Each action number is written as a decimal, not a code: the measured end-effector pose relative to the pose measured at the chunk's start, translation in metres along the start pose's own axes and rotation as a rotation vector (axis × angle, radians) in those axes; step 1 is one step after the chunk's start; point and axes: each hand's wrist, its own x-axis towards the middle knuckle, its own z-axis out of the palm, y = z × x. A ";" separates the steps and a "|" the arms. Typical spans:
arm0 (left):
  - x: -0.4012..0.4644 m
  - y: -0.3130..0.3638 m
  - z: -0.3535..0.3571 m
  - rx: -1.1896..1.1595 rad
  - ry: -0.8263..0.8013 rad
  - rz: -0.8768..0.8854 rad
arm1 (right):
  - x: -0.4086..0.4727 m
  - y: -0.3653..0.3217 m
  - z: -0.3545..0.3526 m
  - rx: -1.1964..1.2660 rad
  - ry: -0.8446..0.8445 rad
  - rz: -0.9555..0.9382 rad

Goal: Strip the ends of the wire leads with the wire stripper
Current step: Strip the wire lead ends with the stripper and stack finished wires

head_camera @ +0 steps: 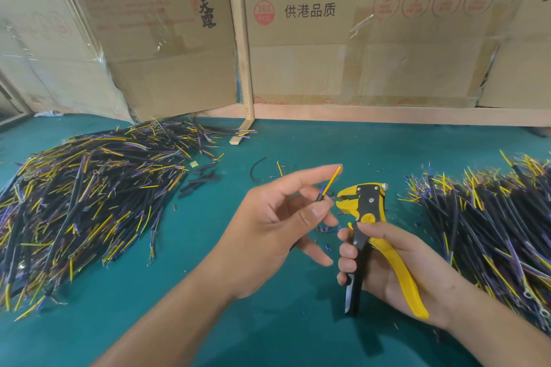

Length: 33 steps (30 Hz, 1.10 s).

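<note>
the left hand (277,217) pinches a wire lead (329,185) over the worktop (268,322) middle. the right hand (396,265) grips the wire stripper (365,232) just beside it.

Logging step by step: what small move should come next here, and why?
Probably the left hand should bring the yellow lead into the stripper head. The lead's tip sits just left of and above the head, outside it, while the right hand grips the handles.
</note>
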 end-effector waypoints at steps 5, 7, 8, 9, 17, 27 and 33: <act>0.001 0.003 0.000 0.048 0.039 0.041 | 0.002 0.001 -0.004 0.010 -0.026 0.008; 0.001 0.005 0.001 0.058 0.054 0.048 | 0.003 0.001 -0.005 0.020 -0.037 0.011; 0.000 0.006 0.001 0.063 0.060 0.049 | 0.004 0.001 -0.006 0.019 -0.042 0.012; 0.000 0.007 0.001 0.069 0.067 0.051 | 0.004 0.001 -0.006 0.014 -0.045 0.013; 0.002 0.005 -0.001 -0.010 0.197 -0.073 | 0.007 0.002 -0.012 0.003 -0.080 0.016; 0.004 -0.001 -0.002 0.028 0.166 -0.138 | 0.004 0.002 -0.007 0.000 -0.045 0.006; 0.003 -0.007 -0.002 0.075 0.134 -0.090 | 0.003 0.001 -0.003 0.007 -0.011 -0.007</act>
